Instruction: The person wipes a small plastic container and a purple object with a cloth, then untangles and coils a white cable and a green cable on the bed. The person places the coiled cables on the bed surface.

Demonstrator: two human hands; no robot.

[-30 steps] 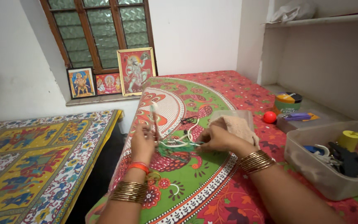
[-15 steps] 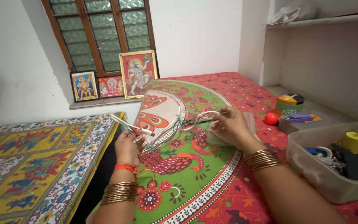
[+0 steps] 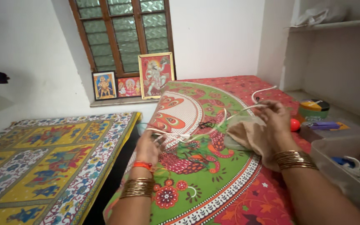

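Since half a second ago the two hands have drawn further apart: the right hand point(image 3: 276, 118) has swung out toward the right side of the bed and the white cable point(image 3: 213, 125) now runs long between the hands instead of bunching near the middle. The view has also turned a little, so the window sits more to the centre.

The left hand point(image 3: 148, 146) is closed, its fingers curled round one end of the white cable just above the green and red peacock-print bedspread point(image 3: 196, 183); an orange thread and a stack of bronze bangles ring that wrist. The right hand is partly closed, pinching the other stretch of the cable between thumb and fingertips, and a loop of cable rises above its knuckles. Bangles circle that wrist too. Under the right hand lies a beige cloth pouch point(image 3: 248, 135), touching the palm side; whether the hand grips it cannot be told. A small black cord point(image 3: 207, 124) lies on the spread between the hands, below the taut cable.

Right of the right hand sit a red ball point(image 3: 295, 124), a round tin with a yellow and black lid point(image 3: 314, 107) and a clear plastic box point(image 3: 346, 171) holding assorted small items. On the window sill stand three framed pictures point(image 3: 156, 75). To the left lies a yellow patterned mat point(image 3: 42, 162).
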